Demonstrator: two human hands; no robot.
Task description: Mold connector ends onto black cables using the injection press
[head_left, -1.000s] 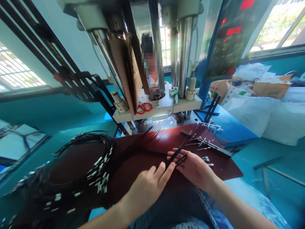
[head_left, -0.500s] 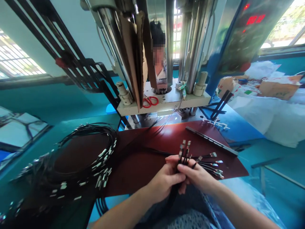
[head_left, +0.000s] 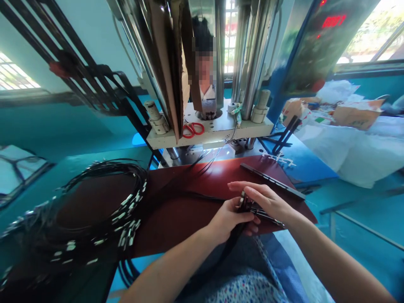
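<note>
Near the front edge of the dark red counter (head_left: 229, 165), the person's left hand (head_left: 232, 216) has its grip closed round a black cable bundle (head_left: 235, 235), the lower end trailing down over the lap until I lose it against the dark clothing. The connector ends (head_left: 243, 198) poke up above that fist, but they are half covered, and I can't count them. The right hand (head_left: 268, 201) arches over them with its fingers stretched out; its thumb is out of sight, so I can't tell whether its grip is pinching any of them. More thin leads (head_left: 268, 218) stick out to the right beneath that hand, their roots hidden. Beyond it a slotted metal bar (head_left: 273, 182) lies slantwise on the counter. Over to the left sits a big ring of coiled cables (head_left: 139, 185), its nearer part blurring into shadow. On the press plate (head_left: 217, 136) rest red-handled scissors (head_left: 193, 129), their blades tucked behind upright cardboard (head_left: 167, 75). The machine's top is cut off above, the red digits (head_left: 334, 21) on its panel are smeared, and a person shows in the middle, face blurred out.
</note>
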